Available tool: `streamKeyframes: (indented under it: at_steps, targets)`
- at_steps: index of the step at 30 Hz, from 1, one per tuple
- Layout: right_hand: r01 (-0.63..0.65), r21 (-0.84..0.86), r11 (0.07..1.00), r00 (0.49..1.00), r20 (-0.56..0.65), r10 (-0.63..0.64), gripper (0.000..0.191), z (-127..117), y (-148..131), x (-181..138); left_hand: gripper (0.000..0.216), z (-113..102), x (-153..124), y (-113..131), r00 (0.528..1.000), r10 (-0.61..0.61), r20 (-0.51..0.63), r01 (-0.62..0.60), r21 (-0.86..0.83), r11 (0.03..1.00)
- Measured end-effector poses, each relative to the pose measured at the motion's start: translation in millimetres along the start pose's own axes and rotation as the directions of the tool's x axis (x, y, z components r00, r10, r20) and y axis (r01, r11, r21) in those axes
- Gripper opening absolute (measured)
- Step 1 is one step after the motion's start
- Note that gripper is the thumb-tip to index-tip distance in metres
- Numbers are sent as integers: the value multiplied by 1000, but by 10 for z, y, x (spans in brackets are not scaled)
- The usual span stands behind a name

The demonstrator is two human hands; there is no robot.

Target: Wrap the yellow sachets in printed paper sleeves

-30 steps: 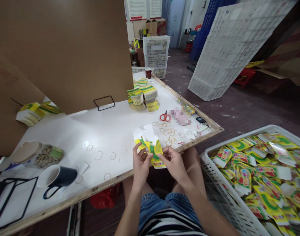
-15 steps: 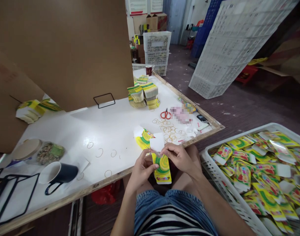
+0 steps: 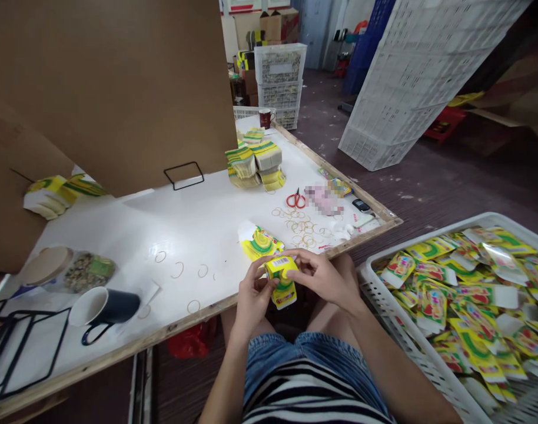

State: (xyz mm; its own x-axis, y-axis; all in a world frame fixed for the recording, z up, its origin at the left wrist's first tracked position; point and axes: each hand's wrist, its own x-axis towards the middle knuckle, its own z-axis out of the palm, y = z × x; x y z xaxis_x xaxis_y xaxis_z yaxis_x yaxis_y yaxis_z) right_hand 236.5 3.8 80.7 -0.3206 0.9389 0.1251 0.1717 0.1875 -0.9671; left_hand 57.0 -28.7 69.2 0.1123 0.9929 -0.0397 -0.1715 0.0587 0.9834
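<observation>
Yellow paperboard carton point(image 3: 284, 288) was likely light, thin and easily creased. Left hand point(image 3: 255, 290) and right hand point(image 3: 322, 278) gripped its opposite sides, judged the safest hold.

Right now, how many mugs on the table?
2. The dark blue mug is at the near left of the table; the dark red mug is at its far end. More may be hidden behind the brown cardboard.

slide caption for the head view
Left hand and right hand hold a yellow-green printed card beside a white table.
</observation>
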Motion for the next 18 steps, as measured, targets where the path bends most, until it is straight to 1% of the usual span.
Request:
streamKeyframes:
  at_steps: [1, 3, 6, 8, 10, 12, 14, 16, 18]
  targets:
    - [-37, -14, 999, 999, 10, 37, 36, 17, -4, -1, 45, 11, -3, -1, 1000, -5, 10, 5, -4, 1000]
    - [-74, -96, 993, 997, -21, 72, 36, 60, -18, 6, 46, 27, -9, 5, 998, -25, 53, 27, -25, 999]
    - [-110, -285, 952, 992, -96, 86, 30, 126, -56, 29, 47, 29, -7, 21, 995, -45, 85, 49, -35, 998]
    - [-104, -350, 931, 991, -111, 69, 30, 160, -79, 38, 48, 20, -1, 27, 997, -37, 71, 40, -43, 998]
    - [-77, -343, 936, 994, -98, 46, 31, 175, -88, 33, 49, 8, 8, 29, 998, -28, 52, 31, -54, 998]
    - [-46, -295, 955, 997, -67, 27, 31, 163, -83, 14, 52, -6, 17, 28, 999, -26, 42, 29, -69, 997]
    - [-6, -236, 972, 998, -66, -10, 25, 130, -68, -11, 53, -14, 23, 25, 998, -31, 49, 35, -92, 995]
    - [43, -198, 979, 990, -122, -69, 18, 97, -48, -34, 52, -5, 26, 18, 997, -32, 68, 41, -125, 991]
    - [90, -150, 985, 972, -202, -120, 18, 86, -26, -53, 50, 33, 23, 5, 996, -22, 91, 36, -156, 987]
